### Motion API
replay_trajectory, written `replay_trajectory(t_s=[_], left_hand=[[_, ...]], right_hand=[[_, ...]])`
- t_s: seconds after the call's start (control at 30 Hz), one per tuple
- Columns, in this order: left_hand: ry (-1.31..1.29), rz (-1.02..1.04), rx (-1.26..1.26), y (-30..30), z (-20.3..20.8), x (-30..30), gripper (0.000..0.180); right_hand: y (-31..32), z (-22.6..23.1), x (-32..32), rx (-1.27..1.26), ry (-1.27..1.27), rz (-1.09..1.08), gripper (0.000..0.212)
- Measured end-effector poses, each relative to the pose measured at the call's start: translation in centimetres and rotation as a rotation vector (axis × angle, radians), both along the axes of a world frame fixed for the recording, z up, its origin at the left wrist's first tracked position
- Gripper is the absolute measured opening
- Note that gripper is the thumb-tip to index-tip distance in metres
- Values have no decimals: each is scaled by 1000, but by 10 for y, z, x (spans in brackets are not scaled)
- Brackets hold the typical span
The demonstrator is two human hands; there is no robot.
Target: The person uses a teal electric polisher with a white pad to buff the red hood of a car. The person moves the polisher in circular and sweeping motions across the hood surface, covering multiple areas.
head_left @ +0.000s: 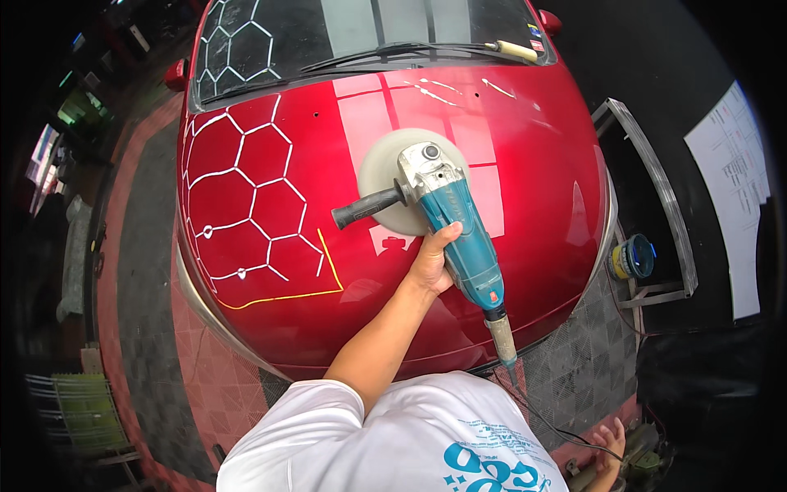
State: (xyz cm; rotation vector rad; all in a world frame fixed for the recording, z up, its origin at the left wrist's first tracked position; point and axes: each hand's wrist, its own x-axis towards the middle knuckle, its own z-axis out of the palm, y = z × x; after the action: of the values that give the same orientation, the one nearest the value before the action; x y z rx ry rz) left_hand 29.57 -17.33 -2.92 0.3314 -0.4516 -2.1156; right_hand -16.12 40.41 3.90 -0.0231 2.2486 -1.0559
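My left hand [437, 261] grips the teal body of a corded polisher [464, 238]. The polisher's round, pale pad [381, 168] lies over the middle of a glossy red car hood [541, 205]; whether it spins cannot be told. A black side handle [365, 209] sticks out to the left, with no hand on it. Down at the lower right, my right hand [609, 445] has its fingers apart beside the polisher's dark power cord [557, 430], which crosses close to the palm. Whether the cord touches that hand is unclear.
White hexagon lines [254, 184] and a yellow line [283, 298] mark the hood's left side. A cream cylinder [515, 52] rests by the wiper. At right are a metal frame [656, 180], a small bucket [633, 257] and a white sheet [730, 189] on the wall.
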Motion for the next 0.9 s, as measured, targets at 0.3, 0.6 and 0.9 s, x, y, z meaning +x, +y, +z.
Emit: replay_trajectory(t_s=[0.3, 0.6, 0.9], left_hand=[[71, 130, -46, 48, -11, 102, 77], [23, 409, -101, 33, 31, 204, 77], [79, 401, -131, 24, 24, 239, 73]], right_hand=[[-93, 146, 55, -1114, -159, 516, 140], [82, 121, -154, -1591, 255, -919, 91], [275, 222, -119, -1560, 892, -1035, 43]])
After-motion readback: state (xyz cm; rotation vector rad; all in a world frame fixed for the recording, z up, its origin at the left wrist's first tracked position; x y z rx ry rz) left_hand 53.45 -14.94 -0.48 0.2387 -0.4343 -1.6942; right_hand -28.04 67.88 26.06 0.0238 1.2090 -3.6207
